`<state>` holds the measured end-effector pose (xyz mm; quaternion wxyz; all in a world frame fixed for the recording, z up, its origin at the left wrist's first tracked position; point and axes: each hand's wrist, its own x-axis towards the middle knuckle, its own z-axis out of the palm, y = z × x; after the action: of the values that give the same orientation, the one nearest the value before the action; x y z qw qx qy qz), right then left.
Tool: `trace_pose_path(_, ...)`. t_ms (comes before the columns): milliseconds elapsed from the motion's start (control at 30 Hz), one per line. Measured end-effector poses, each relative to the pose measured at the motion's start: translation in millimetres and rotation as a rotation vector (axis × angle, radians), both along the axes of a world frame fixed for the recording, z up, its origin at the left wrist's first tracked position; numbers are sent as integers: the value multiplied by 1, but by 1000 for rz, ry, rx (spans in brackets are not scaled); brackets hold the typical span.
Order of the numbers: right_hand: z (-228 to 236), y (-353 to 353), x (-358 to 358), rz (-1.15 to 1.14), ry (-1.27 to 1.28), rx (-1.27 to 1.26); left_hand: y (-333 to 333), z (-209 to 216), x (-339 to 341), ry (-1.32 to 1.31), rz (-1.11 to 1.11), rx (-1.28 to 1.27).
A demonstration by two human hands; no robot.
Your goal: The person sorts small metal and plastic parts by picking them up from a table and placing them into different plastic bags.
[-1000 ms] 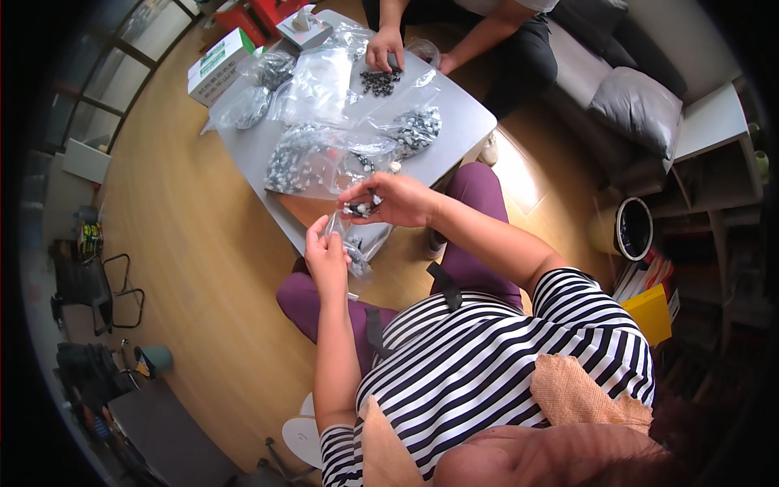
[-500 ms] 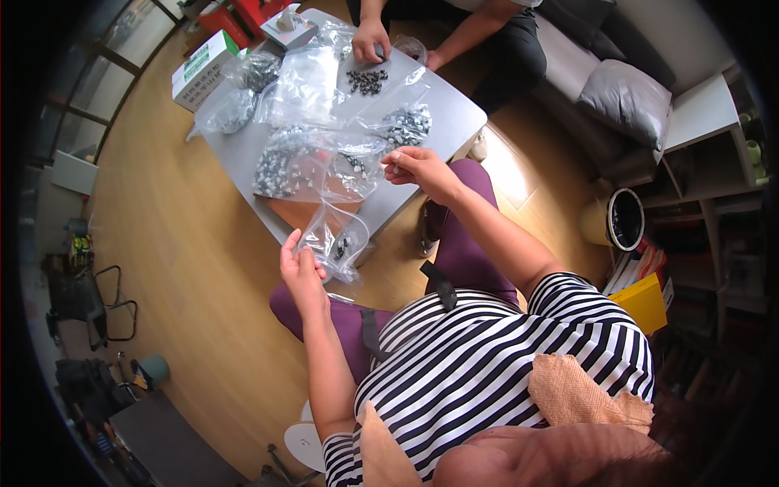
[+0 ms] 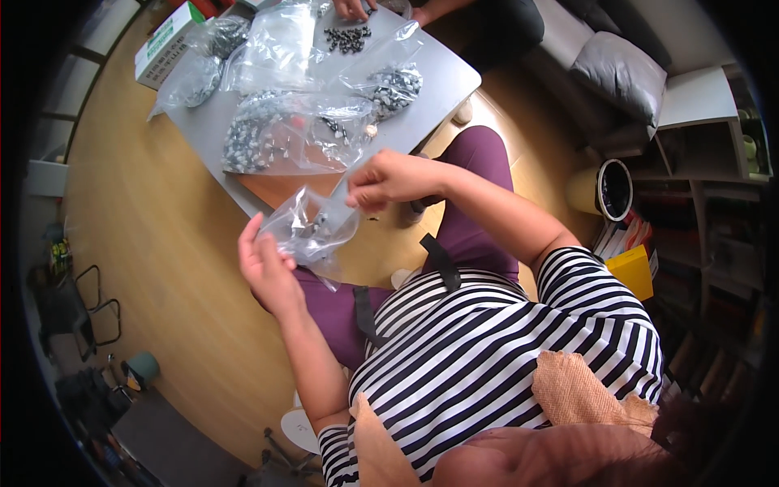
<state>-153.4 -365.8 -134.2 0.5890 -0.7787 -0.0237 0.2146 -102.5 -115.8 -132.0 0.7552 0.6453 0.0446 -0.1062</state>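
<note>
My left hand grips a small clear plastic bag over my lap, in front of the table's near edge. A few small dark pieces show inside the bag. My right hand is at the bag's upper right side with fingers pinched. What those fingers hold, if anything, is hidden. Just beyond, on the grey table, lies a large clear bag full of small black and white parts. Behind it to the right is another bag of similar parts.
Across the table another person's hand is at a loose pile of small black parts. Clear plastic bags and a white-green carton occupy the left side. A waste bin and shelves stand right.
My right hand has moved left from beside the large bag to the small bag's upper side. My left hand and the small bag have shifted slightly left. The view has shifted too.
</note>
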Motion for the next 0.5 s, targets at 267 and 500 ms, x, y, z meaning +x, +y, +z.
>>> trace_pose_path(267,-306,22,-14,1010,51,-821,111,36,45,-219,653,-68)
trace_pose_path(500,-482,76,-27,148,-9,-925,181,-60,32,-103,675,688)
